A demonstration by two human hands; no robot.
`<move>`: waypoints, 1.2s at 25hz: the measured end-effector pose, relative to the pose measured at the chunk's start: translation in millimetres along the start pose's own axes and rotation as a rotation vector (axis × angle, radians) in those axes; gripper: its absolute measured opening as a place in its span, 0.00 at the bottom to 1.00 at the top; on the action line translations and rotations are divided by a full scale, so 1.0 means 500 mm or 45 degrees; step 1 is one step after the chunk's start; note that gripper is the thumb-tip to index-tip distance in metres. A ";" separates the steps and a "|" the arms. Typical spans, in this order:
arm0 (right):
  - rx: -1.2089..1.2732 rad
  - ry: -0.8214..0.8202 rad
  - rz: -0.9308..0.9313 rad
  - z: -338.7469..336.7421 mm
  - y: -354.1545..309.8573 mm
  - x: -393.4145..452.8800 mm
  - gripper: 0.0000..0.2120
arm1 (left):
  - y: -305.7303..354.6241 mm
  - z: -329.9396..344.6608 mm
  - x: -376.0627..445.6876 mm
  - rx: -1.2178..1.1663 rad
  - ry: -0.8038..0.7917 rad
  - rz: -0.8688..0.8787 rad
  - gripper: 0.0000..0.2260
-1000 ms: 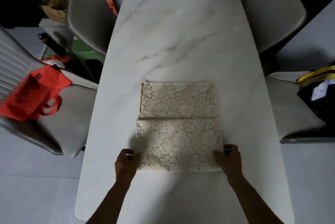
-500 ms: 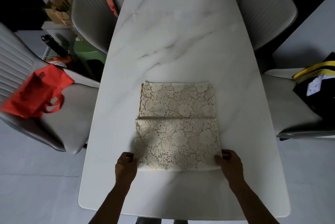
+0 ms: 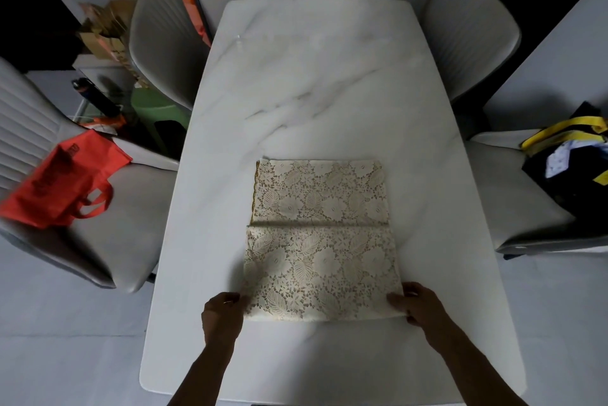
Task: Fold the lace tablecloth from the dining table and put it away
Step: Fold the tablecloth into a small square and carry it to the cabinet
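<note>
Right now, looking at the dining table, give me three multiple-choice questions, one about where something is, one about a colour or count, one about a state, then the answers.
1. Where does the red bag lie?
A. on the chair left of the table
B. on the table
C. on the floor

2. How many grey chairs stand at the table?
A. two
B. four
C. six

3. How is the lace tablecloth?
A. spread over the whole table
B. rolled up
C. folded into a flat rectangle, both near corners gripped

Answers:
A, it rests on the seat of the chair.
B, two show on each side.
C, the left hand and right hand hold its near corners.
</note>
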State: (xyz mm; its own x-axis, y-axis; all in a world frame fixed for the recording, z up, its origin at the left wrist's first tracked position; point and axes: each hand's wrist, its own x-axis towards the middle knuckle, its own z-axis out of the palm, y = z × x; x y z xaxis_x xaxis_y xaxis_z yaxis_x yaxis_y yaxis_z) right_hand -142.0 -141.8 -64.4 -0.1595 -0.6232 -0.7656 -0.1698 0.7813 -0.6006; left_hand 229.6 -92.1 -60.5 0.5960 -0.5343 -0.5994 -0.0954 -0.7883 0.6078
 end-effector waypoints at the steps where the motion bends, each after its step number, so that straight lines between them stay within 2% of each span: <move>1: 0.009 -0.014 -0.024 0.003 0.004 -0.001 0.11 | -0.003 0.000 -0.003 -0.059 -0.011 0.008 0.05; 3: 0.015 -0.014 -0.056 0.004 0.014 -0.006 0.09 | -0.011 0.002 -0.008 -0.089 -0.042 0.025 0.05; 6: -0.003 0.109 -0.095 0.015 0.026 -0.017 0.07 | -0.016 0.009 -0.011 0.103 0.006 0.091 0.05; 8: -0.053 0.232 -0.126 0.031 0.030 -0.028 0.10 | -0.014 0.015 -0.020 0.172 0.084 0.100 0.07; 10: 0.010 0.271 -0.101 0.037 0.030 -0.037 0.14 | -0.016 0.016 -0.028 0.116 0.102 0.039 0.09; 13: -0.012 0.229 -0.037 0.019 0.029 -0.040 0.16 | -0.030 0.007 -0.032 0.042 0.030 -0.028 0.09; 16: -0.049 0.144 0.042 0.003 0.033 -0.052 0.18 | -0.036 -0.014 -0.038 -0.020 -0.132 -0.117 0.07; 20: 0.028 0.218 0.071 0.005 0.070 -0.071 0.12 | -0.034 -0.041 -0.051 0.078 -0.284 -0.181 0.04; 23: 0.168 0.269 0.093 0.019 0.066 -0.104 0.13 | -0.022 -0.061 -0.080 -0.026 -0.296 -0.214 0.02; 26: 0.164 0.207 0.133 -0.001 0.027 -0.143 0.12 | 0.009 -0.101 -0.104 -0.172 -0.265 -0.162 0.07; 28: 0.223 0.162 0.086 -0.028 -0.040 -0.154 0.09 | 0.074 -0.126 -0.102 -0.348 -0.296 -0.123 0.04; 30: 0.325 0.151 0.030 -0.045 -0.135 -0.136 0.06 | 0.171 -0.134 -0.071 -0.490 -0.299 -0.100 0.07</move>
State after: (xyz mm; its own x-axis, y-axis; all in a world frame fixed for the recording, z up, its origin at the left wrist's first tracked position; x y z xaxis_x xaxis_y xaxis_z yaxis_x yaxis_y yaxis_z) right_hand -141.7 -152.7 33.4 -0.2756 -0.5929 -0.7567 0.0835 0.7694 -0.6333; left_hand 253.8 -119.9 47.7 0.3888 -0.5669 -0.7262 0.2724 -0.6823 0.6784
